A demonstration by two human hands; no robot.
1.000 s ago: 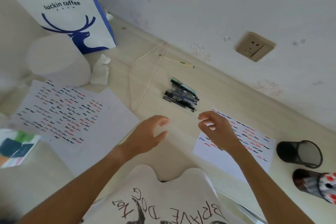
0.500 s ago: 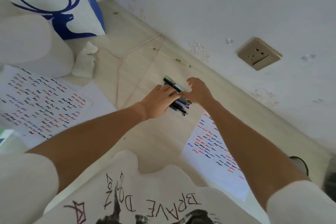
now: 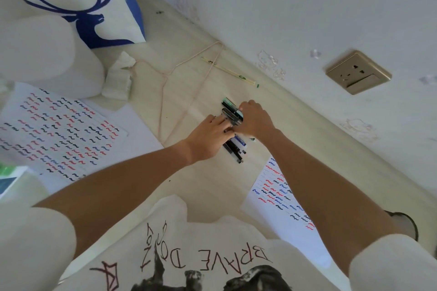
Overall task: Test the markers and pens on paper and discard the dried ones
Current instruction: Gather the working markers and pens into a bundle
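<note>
A pile of several dark pens and markers (image 3: 233,146) lies on the pale desk near the wall. My left hand (image 3: 209,136) rests on the pile from the left, fingers curled over the pens. My right hand (image 3: 254,119) closes on the pile from the right, covering its middle. Both hands together grip the bundle. A sheet of paper with red, blue and black squiggles (image 3: 281,194) lies to the right under my right forearm. A larger sheet with squiggles (image 3: 56,134) lies at the left.
A white and blue coffee bag (image 3: 78,0) stands at the back left beside a white roll (image 3: 40,56). A crumpled tissue (image 3: 118,78), a thin cord (image 3: 165,106) and a stick (image 3: 227,71) lie behind. A black mesh cup (image 3: 409,222) sits at the right.
Both hands reached forward from above the desk to the pen pile and now close on it from both sides. The view shifted down and forward.
</note>
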